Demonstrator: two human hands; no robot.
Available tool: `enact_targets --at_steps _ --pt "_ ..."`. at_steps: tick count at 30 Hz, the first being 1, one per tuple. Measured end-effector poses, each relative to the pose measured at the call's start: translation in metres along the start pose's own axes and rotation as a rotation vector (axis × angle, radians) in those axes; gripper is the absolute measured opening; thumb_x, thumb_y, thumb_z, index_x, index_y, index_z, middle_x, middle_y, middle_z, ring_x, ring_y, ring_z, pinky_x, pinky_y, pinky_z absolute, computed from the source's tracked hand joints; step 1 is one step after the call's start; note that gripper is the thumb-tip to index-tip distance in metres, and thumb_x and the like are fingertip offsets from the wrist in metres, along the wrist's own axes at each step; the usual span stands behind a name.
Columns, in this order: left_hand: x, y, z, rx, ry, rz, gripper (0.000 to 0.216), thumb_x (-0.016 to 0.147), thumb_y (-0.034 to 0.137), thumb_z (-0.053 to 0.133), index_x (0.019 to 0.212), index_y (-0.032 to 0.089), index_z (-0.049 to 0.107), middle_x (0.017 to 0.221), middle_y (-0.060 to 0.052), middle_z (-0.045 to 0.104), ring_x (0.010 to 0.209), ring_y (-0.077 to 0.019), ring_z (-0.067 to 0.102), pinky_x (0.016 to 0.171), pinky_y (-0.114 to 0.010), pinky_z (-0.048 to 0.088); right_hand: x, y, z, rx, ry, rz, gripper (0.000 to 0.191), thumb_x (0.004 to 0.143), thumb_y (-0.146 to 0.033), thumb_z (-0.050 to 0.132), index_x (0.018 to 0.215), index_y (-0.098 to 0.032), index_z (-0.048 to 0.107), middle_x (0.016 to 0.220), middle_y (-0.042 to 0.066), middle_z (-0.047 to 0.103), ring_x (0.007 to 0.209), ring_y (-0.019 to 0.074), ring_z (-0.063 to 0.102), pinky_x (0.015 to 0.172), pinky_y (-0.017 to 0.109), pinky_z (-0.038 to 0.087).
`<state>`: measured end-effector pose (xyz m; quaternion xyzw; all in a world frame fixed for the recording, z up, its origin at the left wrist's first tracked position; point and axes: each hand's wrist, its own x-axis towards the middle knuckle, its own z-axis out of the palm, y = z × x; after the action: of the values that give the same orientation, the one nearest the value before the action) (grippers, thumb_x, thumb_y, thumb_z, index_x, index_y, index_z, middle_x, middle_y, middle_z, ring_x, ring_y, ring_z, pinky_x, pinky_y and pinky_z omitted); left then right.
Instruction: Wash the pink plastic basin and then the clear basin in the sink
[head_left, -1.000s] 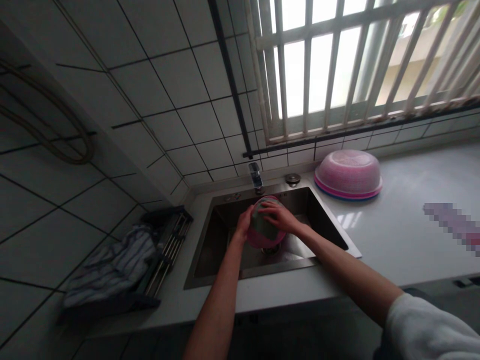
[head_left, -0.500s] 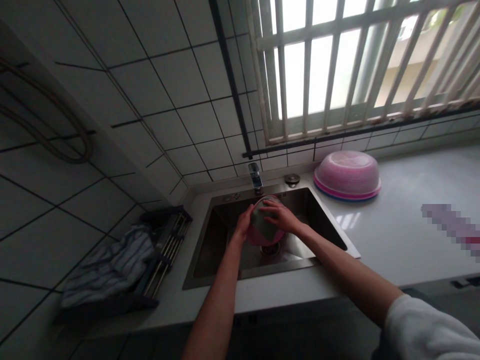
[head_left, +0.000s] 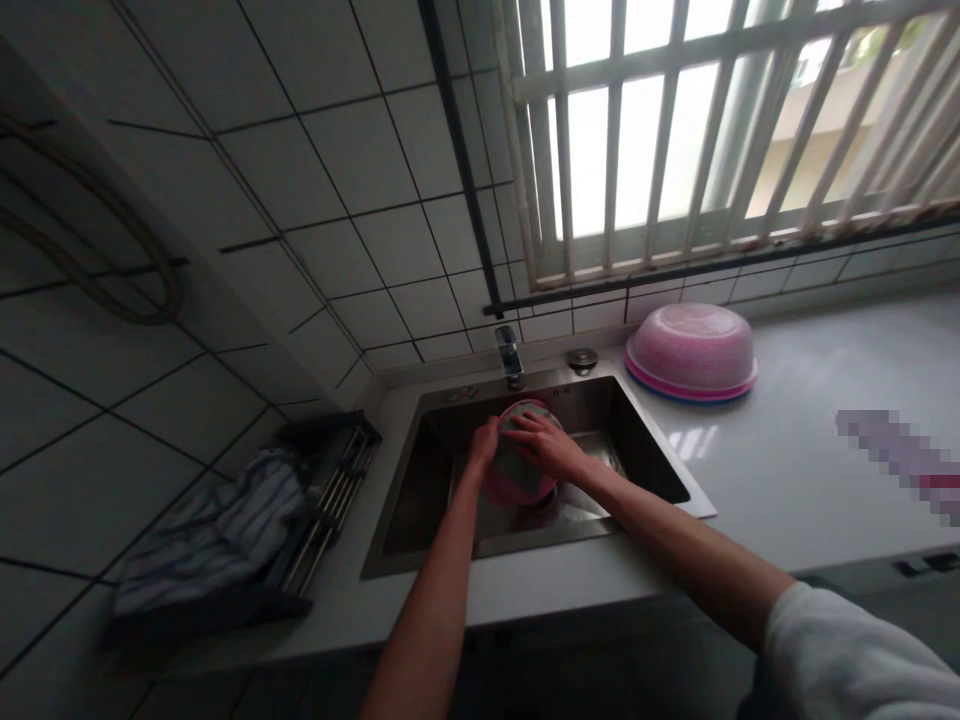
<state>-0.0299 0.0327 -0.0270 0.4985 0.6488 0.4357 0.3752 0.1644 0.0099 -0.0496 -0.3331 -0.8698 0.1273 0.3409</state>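
Over the sink my left hand (head_left: pixel 484 446) grips the left rim of a pink bowl (head_left: pixel 504 492), its fingers closed on the edge. The bowl is tilted, and a grey-green cloth (head_left: pixel 516 468) lies across it. My right hand (head_left: pixel 551 447) presses the cloth against the bowl, its fingers extended over the fabric. Part of the bowl is hidden behind the cloth and both hands. Below the bowl the sink drain shows only in part.
The steel sink (head_left: pixel 645 455) surrounds my hands, with a faucet (head_left: pixel 509 355) behind. A stopper (head_left: pixel 582 358) rests at its back edge. Stacked pink basins (head_left: pixel 691 348) sit upside down on the right counter. A dark rack (head_left: pixel 330 510) with a striped cloth (head_left: pixel 225 530) stands left.
The bowl has shifted slightly down and to the left with my left hand. My right hand has moved left and a little lower across the cloth.
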Motion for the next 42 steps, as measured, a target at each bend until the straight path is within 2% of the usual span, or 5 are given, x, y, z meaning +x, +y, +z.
enact_targets --at_steps 10,18,26,34,42 --pt "-0.005 -0.004 0.004 -0.211 -0.041 -0.128 0.068 0.076 0.081 0.071 0.085 0.014 0.081 0.084 -0.011 0.081 0.088 -0.0289 0.075 0.078 -0.035 0.053 -0.002 0.04 -0.019 0.171 0.158 0.221 0.044 0.108 -0.035 0.058 0.151 -0.029 0.067 0.159 0.012 0.061 0.145 0.0298 0.06 0.123 0.053 0.048" --pt "-0.006 -0.005 0.003 -0.178 -0.046 -0.098 0.061 0.084 0.072 0.072 0.099 0.015 0.084 0.105 -0.013 0.084 0.109 -0.0312 0.076 0.089 -0.035 0.056 0.0 -0.012 0.0 -0.007 -0.074 -0.169 0.047 0.098 -0.018 0.07 0.14 -0.039 0.075 0.161 0.002 0.059 0.16 0.0344 0.04 0.133 0.065 0.026" --pt "-0.007 -0.004 0.008 -0.172 -0.123 -0.115 0.072 0.081 0.082 0.07 0.095 0.013 0.085 0.092 -0.015 0.083 0.092 -0.0314 0.077 0.079 -0.036 0.055 -0.003 0.041 -0.022 0.172 0.139 0.24 0.042 0.106 -0.032 0.06 0.147 -0.028 0.07 0.158 0.013 0.062 0.142 0.0302 0.063 0.12 0.053 0.05" --pt "-0.008 -0.005 0.002 -0.143 -0.106 -0.108 0.072 0.08 0.082 0.071 0.096 0.014 0.084 0.099 -0.015 0.084 0.102 -0.0332 0.077 0.086 -0.037 0.056 -0.001 -0.004 -0.003 0.022 -0.055 -0.113 0.048 0.098 -0.02 0.071 0.144 -0.036 0.072 0.166 0.005 0.054 0.162 0.0346 0.038 0.133 0.064 0.029" --pt "-0.008 -0.003 0.007 -0.252 -0.136 -0.155 0.07 0.081 0.082 0.071 0.094 0.014 0.084 0.096 -0.015 0.084 0.094 -0.0311 0.077 0.084 -0.037 0.056 -0.003 0.032 -0.023 0.121 0.107 0.197 0.045 0.107 -0.03 0.059 0.151 -0.028 0.067 0.161 0.014 0.058 0.15 0.0321 0.056 0.124 0.057 0.046"
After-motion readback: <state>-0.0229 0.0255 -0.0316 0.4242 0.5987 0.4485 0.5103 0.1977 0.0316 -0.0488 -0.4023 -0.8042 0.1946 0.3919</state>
